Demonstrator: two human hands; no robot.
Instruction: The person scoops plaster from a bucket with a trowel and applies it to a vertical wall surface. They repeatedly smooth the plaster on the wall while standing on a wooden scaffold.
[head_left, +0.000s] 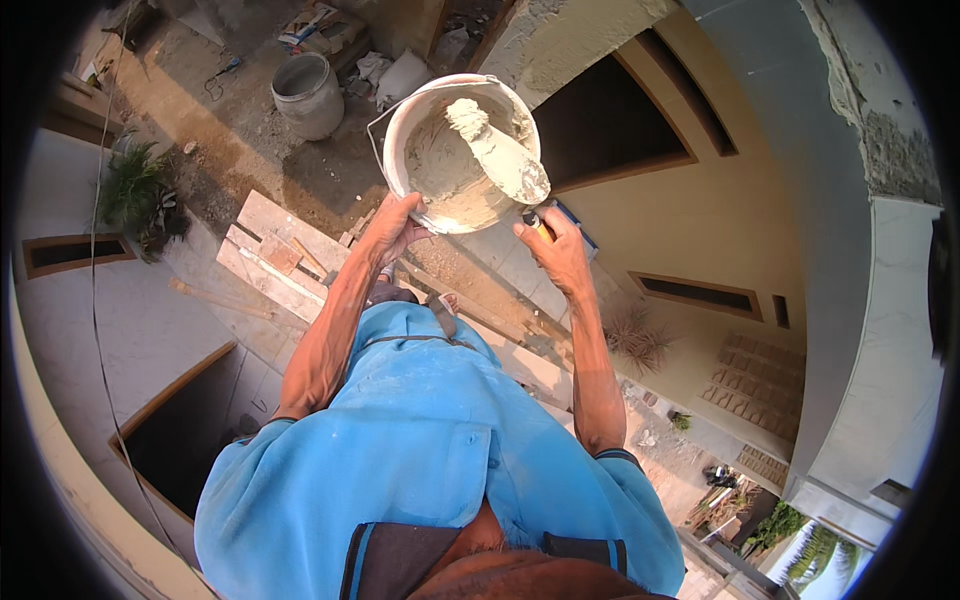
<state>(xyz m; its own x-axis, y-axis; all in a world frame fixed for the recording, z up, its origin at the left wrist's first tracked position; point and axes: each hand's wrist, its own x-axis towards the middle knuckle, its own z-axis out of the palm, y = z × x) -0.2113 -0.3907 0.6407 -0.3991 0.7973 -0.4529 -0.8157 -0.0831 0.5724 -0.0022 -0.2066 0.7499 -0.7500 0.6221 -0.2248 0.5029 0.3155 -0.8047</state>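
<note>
A white bucket [430, 150] with grey-white wet plaster inside hangs in front of me, its wire handle hanging at the left side. My left hand [395, 225] grips the bucket's lower left rim, fingers wrapped round it. My right hand [550, 240] is closed on the yellow-and-black handle of a trowel [515, 170], whose blade is thickly coated with plaster and lies over the bucket's mouth, with a lump of plaster toward its far end.
I stand high on wooden planks [260, 265] above a dirt yard. A large grey drum [308, 105] and white sacks [400, 78] lie below. Walls with dark openings [700, 290] flank both sides; a rough plastered edge [860, 100] is at upper right. A cable runs down the left.
</note>
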